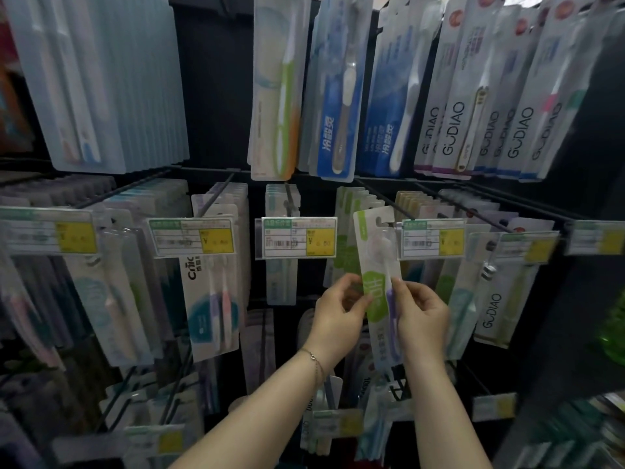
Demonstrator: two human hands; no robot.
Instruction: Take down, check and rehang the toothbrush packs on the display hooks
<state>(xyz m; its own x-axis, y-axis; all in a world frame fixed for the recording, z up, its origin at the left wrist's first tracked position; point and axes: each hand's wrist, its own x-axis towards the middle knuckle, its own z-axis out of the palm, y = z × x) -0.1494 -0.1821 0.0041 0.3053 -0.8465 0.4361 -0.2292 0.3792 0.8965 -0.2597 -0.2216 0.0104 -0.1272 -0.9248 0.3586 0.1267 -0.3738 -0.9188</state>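
- Left hand [338,316] and right hand [422,316] pinch the toothbrush pack [370,252] by its long edges, thumbs in front.
- The pack stands slightly tilted at mid-rack, in the narrow gap between the left price tag [299,237] and the right price tag [431,238].
- The blur hides whether its top slot hangs or is free.

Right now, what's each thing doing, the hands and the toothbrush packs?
green toothbrush pack: upright, held by both hands
left hand: pinches its left edge
right hand: pinches its right edge
GUDIAO packs: hanging in the top row
price tag: hanging at a hook's front
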